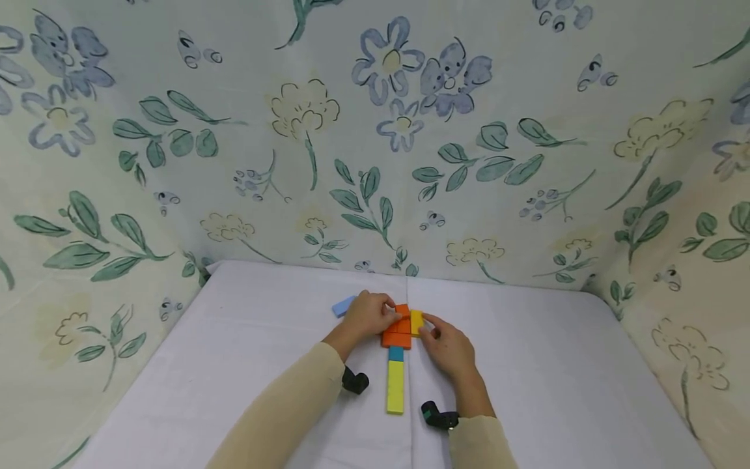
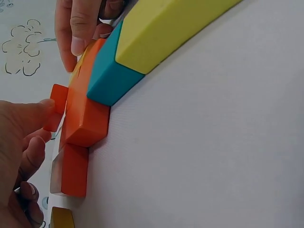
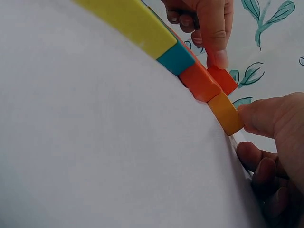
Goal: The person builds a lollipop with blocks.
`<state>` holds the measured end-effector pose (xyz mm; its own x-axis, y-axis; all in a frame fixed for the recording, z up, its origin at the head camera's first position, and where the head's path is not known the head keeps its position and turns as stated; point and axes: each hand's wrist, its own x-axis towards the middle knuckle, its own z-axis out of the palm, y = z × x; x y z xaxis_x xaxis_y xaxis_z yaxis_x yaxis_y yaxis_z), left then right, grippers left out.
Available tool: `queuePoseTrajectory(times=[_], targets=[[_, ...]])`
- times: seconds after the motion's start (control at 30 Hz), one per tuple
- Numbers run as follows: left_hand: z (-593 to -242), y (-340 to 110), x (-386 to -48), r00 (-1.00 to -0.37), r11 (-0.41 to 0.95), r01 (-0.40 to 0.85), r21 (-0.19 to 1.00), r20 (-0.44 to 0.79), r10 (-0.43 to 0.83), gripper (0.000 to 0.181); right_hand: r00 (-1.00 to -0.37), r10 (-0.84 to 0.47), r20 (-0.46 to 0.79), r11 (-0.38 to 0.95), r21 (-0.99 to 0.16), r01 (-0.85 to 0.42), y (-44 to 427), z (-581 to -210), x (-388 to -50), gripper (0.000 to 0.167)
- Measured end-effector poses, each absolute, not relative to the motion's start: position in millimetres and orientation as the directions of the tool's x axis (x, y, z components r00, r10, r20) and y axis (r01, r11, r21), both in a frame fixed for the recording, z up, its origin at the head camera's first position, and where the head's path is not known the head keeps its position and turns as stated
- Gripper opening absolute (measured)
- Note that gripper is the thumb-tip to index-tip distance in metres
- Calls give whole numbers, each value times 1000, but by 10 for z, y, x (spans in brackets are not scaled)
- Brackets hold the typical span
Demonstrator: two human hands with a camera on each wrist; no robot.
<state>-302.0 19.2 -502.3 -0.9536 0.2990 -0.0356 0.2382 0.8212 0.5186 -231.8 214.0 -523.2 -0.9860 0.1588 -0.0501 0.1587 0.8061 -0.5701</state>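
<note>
My left hand [image 1: 370,313] pinches a small orange block [image 2: 58,98] between thumb and finger, over a group of orange blocks [image 1: 397,340]. Whether that block touches those beneath it, I cannot tell. With thumb and fingers, my right hand [image 1: 450,346] grips a yellow block [image 1: 416,323] standing at the right side of the orange group. In the right wrist view this block [image 3: 225,114] meets the orange ones at a corner. A teal block [image 1: 396,354] joins the orange group to a long yellow-green block [image 1: 395,387] running toward me. My left fingers partly hide the orange blocks.
A light blue block [image 1: 343,306] lies behind the left hand. Another yellow block [image 2: 62,217] shows at the lower edge of the left wrist view. White cloth [image 1: 556,378] covers the table, and a floral curtain [image 1: 375,195] rises behind it. Each wrist wears a black device [image 1: 439,417].
</note>
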Motion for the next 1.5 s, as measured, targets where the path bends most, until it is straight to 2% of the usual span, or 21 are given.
queuePoseTrajectory(times=[0.37, 0.67, 1.1, 1.5], targets=[[-4935, 241, -3056, -947, 833, 198, 516, -120, 299, 33, -987, 153, -52, 806, -571, 155, 2132, -5218, -2318, 48], [-4927, 239, -3062, -931, 850, 268, 454, -103, 349, 34, -986, 160, -38, 805, -573, 153, 2126, -5226, -2310, 48], [-4950, 239, -3070, -937, 871, 259, 418, -108, 331, 30, -988, 151, -33, 803, -578, 142, 2128, -5241, -2319, 48], [-4919, -15, -3102, -953, 839, 270, 472, 7, 303, 23, -985, 168, -39, 804, -572, 160, 2128, -5219, -2312, 48]])
